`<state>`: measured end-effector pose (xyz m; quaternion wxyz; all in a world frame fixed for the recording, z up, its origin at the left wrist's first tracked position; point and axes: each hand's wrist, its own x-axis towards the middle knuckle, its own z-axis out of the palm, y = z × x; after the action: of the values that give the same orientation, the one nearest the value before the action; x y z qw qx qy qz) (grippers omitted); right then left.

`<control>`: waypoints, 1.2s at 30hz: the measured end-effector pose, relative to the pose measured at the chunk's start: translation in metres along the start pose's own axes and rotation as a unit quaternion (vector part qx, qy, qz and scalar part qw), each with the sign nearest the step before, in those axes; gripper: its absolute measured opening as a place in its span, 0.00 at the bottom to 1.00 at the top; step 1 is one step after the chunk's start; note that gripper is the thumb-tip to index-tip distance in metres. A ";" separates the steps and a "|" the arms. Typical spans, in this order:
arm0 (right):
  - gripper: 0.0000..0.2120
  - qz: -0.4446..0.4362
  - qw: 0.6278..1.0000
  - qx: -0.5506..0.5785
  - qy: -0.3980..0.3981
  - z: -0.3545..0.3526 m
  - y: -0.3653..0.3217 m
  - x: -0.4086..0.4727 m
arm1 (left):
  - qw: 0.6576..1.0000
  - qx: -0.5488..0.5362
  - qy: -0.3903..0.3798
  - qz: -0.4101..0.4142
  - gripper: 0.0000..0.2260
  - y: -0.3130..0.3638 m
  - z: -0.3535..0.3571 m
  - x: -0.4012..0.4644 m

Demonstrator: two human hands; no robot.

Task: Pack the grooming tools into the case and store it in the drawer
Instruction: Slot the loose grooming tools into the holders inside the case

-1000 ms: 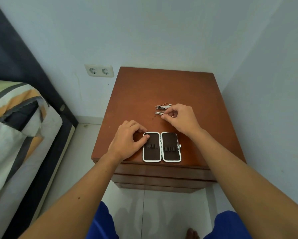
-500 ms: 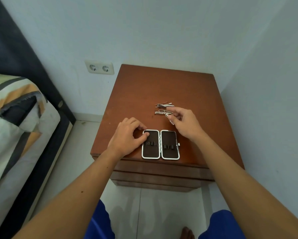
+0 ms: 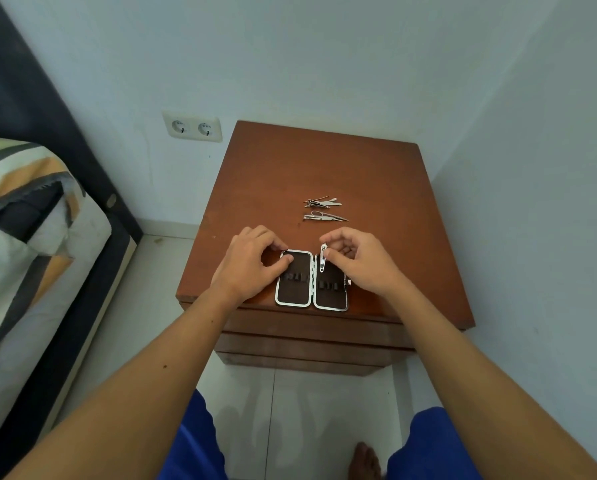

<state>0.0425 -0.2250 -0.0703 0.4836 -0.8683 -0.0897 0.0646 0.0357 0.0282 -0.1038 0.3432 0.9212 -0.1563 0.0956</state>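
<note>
While the left hand (image 3: pixel 247 268) is pressing its thumb and fingertips on the far left corner of the open case (image 3: pixel 311 279), pinning it flat near the front edge of the wooden nightstand (image 3: pixel 376 188), the right hand (image 3: pixel 357 259) is now holding a small nail clipper (image 3: pixel 323 257) over the hinge side of the case's right half. A second ago that hand was out at the cluster of loose tools (image 3: pixel 324 210) farther back on the top, pinching one free; half a second ago it was already carrying the piece toward the case. So the first tool is arriving, pinched between thumb and fingertips, its slim end pointing down toward the dark lining and the elastic loops (image 3: pixel 328 285) across the middle of that half. It is hovering at or just above the lining; whether it is touching cannot be told. Both halves are looking empty otherwise, and the remaining tools are lying well apart from the case in two small bunches. The packing is only beginning, I judge: this clipper is needing to slide under a loop, the other pieces are waiting, and the closing and the drawer (image 3: pixel 311 329) below are coming after that.
</note>
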 end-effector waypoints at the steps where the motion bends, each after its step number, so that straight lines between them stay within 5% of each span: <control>1: 0.08 -0.001 1.000 -0.007 -0.007 0.000 0.000 -0.001 | 1.000 0.002 -0.001 0.000 0.04 0.000 0.000 0.000; 13: 0.08 -0.066 0.978 -0.189 -0.058 -0.002 0.000 -0.022 | 1.000 0.013 0.001 -0.003 0.04 0.001 0.001 -0.001; 19: 0.22 -0.083 0.977 -0.191 -0.042 0.000 0.006 -0.036 | 1.000 0.018 0.004 -0.004 0.04 0.003 0.001 -0.001; 27: 0.23 -0.105 0.978 -0.175 -0.034 0.003 0.010 -0.044 | 1.000 0.021 0.003 -0.011 0.04 0.004 0.002 -0.002; 36: 0.07 -0.041 0.989 -0.094 0.103 -0.006 0.001 0.018 | 1.000 0.014 0.003 -0.014 0.04 0.003 0.002 -0.003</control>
<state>0.0613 -0.2264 -0.0688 0.4089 -0.9075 -0.0805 -0.0533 0.0323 0.0250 -0.1044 0.3321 0.9278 -0.1406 0.0957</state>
